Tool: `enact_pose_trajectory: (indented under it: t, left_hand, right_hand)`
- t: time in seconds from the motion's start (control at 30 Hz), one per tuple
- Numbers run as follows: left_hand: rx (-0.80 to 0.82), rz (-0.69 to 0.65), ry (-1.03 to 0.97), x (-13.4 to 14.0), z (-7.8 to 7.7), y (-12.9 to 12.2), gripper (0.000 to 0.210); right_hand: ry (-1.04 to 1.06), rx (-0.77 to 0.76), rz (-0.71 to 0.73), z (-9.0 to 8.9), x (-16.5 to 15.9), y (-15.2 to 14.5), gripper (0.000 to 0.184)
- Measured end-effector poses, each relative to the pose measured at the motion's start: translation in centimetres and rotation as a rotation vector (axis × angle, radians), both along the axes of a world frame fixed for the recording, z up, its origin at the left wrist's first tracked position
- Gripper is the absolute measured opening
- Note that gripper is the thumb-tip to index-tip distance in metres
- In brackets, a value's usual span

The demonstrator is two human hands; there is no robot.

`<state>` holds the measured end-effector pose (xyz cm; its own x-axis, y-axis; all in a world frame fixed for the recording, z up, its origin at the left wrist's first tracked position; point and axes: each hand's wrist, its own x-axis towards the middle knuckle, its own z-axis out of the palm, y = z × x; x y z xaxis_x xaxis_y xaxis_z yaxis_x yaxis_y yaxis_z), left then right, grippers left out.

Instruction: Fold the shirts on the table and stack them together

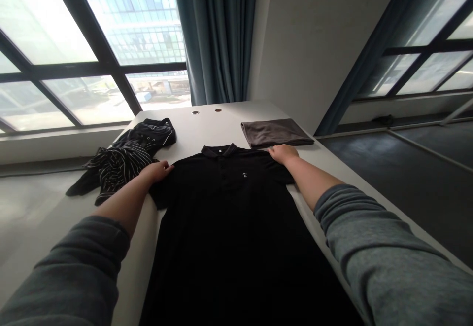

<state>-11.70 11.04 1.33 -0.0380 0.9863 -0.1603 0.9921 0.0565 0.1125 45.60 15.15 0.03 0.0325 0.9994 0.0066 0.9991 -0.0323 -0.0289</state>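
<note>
Two grey sleeves (pixel 384 252) are stretching over one black polo (pixel 229 227); left hand (pixel 154 171) and right hand (pixel 284 154) are clamping fingers on it, one folded cloth (pixel 277 131) chilling nearby.

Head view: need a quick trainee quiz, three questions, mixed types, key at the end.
1. Which hand is nearer the folded grey-brown cloth?
2. True or false: the collar of the black polo shirt is at its far end.
3. Pattern on the bunched garment beside the left hand: A checks, B white stripes, C dots?

Key: 1. The right hand. 2. True. 3. B.
</note>
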Motion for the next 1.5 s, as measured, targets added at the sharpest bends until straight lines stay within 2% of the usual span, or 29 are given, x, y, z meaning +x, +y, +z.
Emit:
enact_pose_trajectory:
  t: [0.07, 0.13, 0.23, 0.33, 0.43, 0.53, 0.63, 0.77, 0.83, 0.93, 1.03, 1.13, 1.2, 1.3, 1.4, 1.5]
  left_hand:
    - [-0.044, -0.003, -0.035, -1.2, 0.2, -0.7, 0.052]
    - [-0.066, -0.016, -0.102, -2.6, 0.3, -1.6, 0.050]
    - [-0.053, -0.036, -0.141, -3.9, 0.0, -3.1, 0.038]
    - [-0.004, 0.000, -0.097, -3.7, -0.2, -4.4, 0.033]
    - [0.100, 0.128, -0.083, -2.6, -0.2, -5.4, 0.035]
    - [0.181, 0.216, -0.028, -2.0, -0.2, -6.4, 0.034]
    - [0.199, 0.180, 0.122, -1.9, -0.5, -7.4, 0.037]
    - [0.180, 0.169, 0.251, -1.4, -0.5, -8.4, 0.044]
    - [0.221, 0.159, 0.284, -0.6, -0.1, -9.0, 0.044]
    - [0.362, 0.083, 0.312, 1.4, 0.7, -10.4, 0.044]
    - [0.420, -0.082, 0.219, 3.6, 0.6, -12.0, 0.050]
    - [0.262, -0.161, 0.087, 5.2, -0.9, -13.2, 0.059]
    - [0.134, -0.146, 0.059, 5.6, -2.2, -13.7, 0.064]
    - [0.085, -0.154, 0.070, 5.0, -3.2, -14.0, 0.068]
    - [0.116, -0.178, 0.101, 4.2, -2.7, -14.7, 0.068]
    - [0.240, -0.196, 0.137, 3.9, -1.7, -17.2, 0.064]
  right_hand:
    - [-0.027, -0.023, -0.007, 0.2, 1.0, -0.3, 0.060]
    - [-0.026, -0.044, 0.020, 0.2, 2.0, -0.8, 0.060]
    - [-0.025, -0.008, 0.093, -0.6, 3.2, -2.1, 0.047]
    - [-0.025, 0.082, 0.119, -1.9, 3.9, -3.3, 0.032]
    - [0.068, 0.157, 0.042, -2.7, 4.1, -3.9, 0.024]
    - [0.209, 0.227, -0.088, -2.6, 4.3, -4.0, 0.019]
    - [0.211, 0.228, -0.145, -2.2, 4.6, -4.0, 0.021]
    - [0.050, 0.115, -0.168, -2.0, 4.7, -4.3, 0.031]
    - [-0.006, 0.128, -0.158, -1.8, 4.2, -4.9, 0.035]
    - [-0.072, 0.255, -0.076, -1.5, 2.5, -6.4, 0.039]
    - [-0.070, 0.340, 0.117, -1.7, 0.3, -8.4, 0.046]
    - [-0.002, 0.184, 0.261, -2.8, -1.2, -10.1, 0.058]
    - [0.034, 0.028, 0.269, -3.6, -1.4, -10.7, 0.064]
    - [0.037, -0.082, 0.238, -3.8, -0.6, -10.9, 0.068]
    - [-0.007, -0.099, 0.222, -2.8, 0.2, -11.4, 0.068]
    - [-0.058, -0.040, 0.204, -1.0, 0.1, -13.6, 0.065]
